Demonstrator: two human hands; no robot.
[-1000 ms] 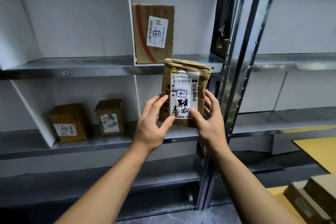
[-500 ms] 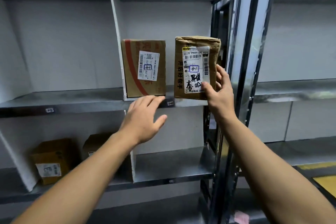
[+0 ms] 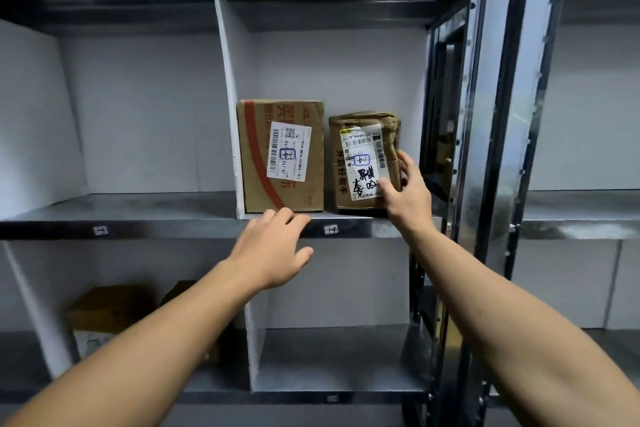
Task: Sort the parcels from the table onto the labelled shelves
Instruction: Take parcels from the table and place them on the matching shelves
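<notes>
A small crumpled brown parcel [image 3: 349, 163] with a white label and black handwriting stands upright on the metal shelf [image 3: 356, 218], in the compartment tagged by a small label [image 3: 331, 229] on the shelf edge. My right hand [image 3: 407, 196] grips its lower right corner, thumb on the front face. To its left, nearly touching it, stands a taller brown box [image 3: 256, 156] with a red stripe and a white label. My left hand [image 3: 273, 251] hovers just below the shelf edge, fingers apart, holding nothing.
A white divider [image 3: 227, 107] walls the compartment on the left; a metal upright [image 3: 485, 135] stands at its right. Another tag [image 3: 101, 230] marks the bay to the left. Two brown boxes [image 3: 107, 310] sit on the lower shelf at left.
My right hand has carried the small parcel up and set it down on the shelf beside the striped box. My left hand let go of it earlier and stays below the shelf edge.
</notes>
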